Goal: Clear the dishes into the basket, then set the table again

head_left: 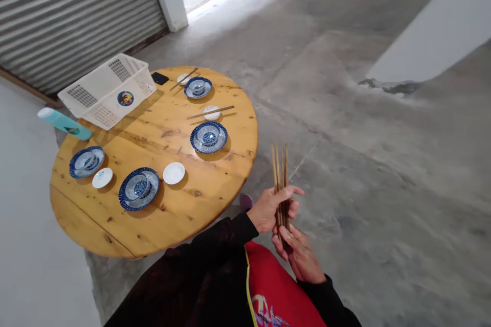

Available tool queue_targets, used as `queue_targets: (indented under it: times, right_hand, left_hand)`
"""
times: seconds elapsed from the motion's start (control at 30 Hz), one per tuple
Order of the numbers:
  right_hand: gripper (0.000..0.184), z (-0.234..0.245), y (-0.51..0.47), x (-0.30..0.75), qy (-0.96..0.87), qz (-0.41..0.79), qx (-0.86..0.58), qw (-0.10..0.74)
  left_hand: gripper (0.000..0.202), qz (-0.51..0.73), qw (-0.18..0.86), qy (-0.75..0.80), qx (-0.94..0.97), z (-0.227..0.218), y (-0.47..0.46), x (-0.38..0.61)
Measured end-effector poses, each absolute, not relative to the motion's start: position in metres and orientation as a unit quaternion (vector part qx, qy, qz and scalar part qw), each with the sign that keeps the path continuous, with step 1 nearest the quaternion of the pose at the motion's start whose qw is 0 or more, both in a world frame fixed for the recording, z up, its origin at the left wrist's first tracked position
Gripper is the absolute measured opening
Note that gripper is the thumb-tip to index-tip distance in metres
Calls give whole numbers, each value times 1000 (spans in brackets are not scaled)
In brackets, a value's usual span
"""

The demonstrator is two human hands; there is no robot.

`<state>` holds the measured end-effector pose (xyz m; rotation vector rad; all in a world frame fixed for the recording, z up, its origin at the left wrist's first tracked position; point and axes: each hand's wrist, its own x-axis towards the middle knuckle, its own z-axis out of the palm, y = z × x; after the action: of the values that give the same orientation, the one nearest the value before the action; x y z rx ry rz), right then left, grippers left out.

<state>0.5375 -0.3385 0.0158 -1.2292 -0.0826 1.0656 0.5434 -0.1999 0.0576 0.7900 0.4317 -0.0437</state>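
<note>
Now, the round wooden tabletop (172, 219) sits off to your left, blue-rimmed plates (138, 189) laid out on it. The chopstick bundle (280, 168) stands nearly upright beyond its edge, tips pointing away. Your left hand (270, 209), the nearer one, wraps its fingers around the middle; your right hand (303, 258) pinches the base.

The left hand (268, 210) and right hand (303, 258) hide the chopsticks (280, 168) lower down; the basket sticker (125, 98) is illegible.

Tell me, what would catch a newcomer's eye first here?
A bundle of chopsticks stands upright, gripped by the left hand above the right hand, at centre bottom. Left of them, a round wooden table carries blue-patterned bowls and a white basket at its far edge.
</note>
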Motion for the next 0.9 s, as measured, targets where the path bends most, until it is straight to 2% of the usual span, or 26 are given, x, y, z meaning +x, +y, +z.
queue_targets:
  times: [0.1, 0.2, 0.37, 0.57, 0.77, 0.83, 0.9]
  right_hand:
    - [54, 12, -322, 578, -62, 478, -587, 651]
    - [54, 15, -296, 621, -130, 488, -641, 577]
    - [54, 25, -237, 678, -267, 519, -665, 466]
    - [53, 18, -178, 707, -355, 549, -651, 386]
    - [56, 17, -153, 712, -411, 592, -614, 321]
    - [55, 17, -145, 723, -424, 573, -631, 305]
    - [51, 14, -130, 743, -456, 493, -678, 298]
  left_hand:
    - [62, -48, 893, 209, 395, 54, -179, 569]
    - [56, -29, 902, 213, 374, 54, -151, 592]
    - [56, 53, 906, 255, 335, 52, -99, 621]
    - [66, 154, 877, 329, 313, 40, -60, 633]
    - [61, 284, 839, 365, 287, 39, -33, 621]
    - [59, 336, 817, 373, 282, 42, -23, 611]
    - [58, 373, 801, 381, 274, 45, -14, 600]
